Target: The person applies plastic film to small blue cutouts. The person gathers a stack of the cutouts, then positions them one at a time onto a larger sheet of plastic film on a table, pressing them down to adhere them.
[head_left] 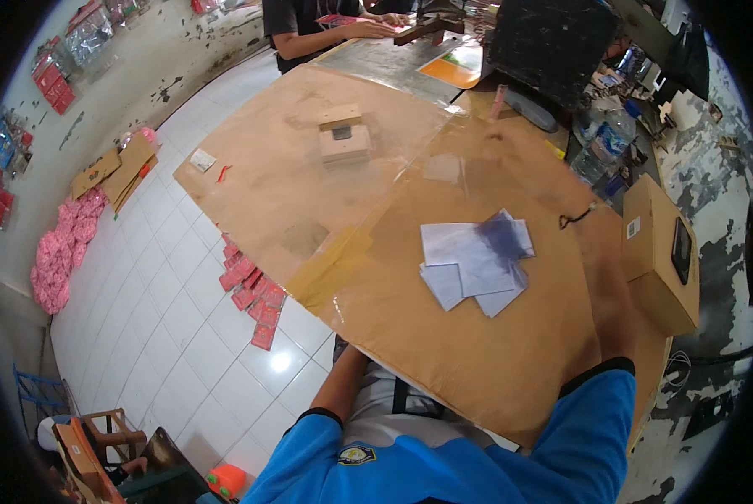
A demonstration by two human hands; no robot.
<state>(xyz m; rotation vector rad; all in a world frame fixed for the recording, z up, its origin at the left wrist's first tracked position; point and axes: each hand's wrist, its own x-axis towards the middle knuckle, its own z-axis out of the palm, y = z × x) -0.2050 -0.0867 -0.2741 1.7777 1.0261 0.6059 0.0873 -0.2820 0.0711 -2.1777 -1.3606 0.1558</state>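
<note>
My right arm stretches forward over the brown-covered table (511,361), a dark band at its wrist. My right hand (540,164) is smeared by motion, so its fingers cannot be made out. Just beyond it stands a small pinkish stick-like thing (498,101). Nearer to me lies an overlapping pile of white folded papers (486,269), with a bluish see-through piece (501,238) on its upper right. My left forearm (341,382) reaches beneath the table's near edge, which hides the left hand.
Small cardboard boxes (344,144) sit farther back on the table. A carton (658,260) with a phone (681,250) on it and a water bottle (603,147) stand right. Red packets (255,294) and a pink heap (70,248) lie left. Another person's hand (368,29) works at the far end.
</note>
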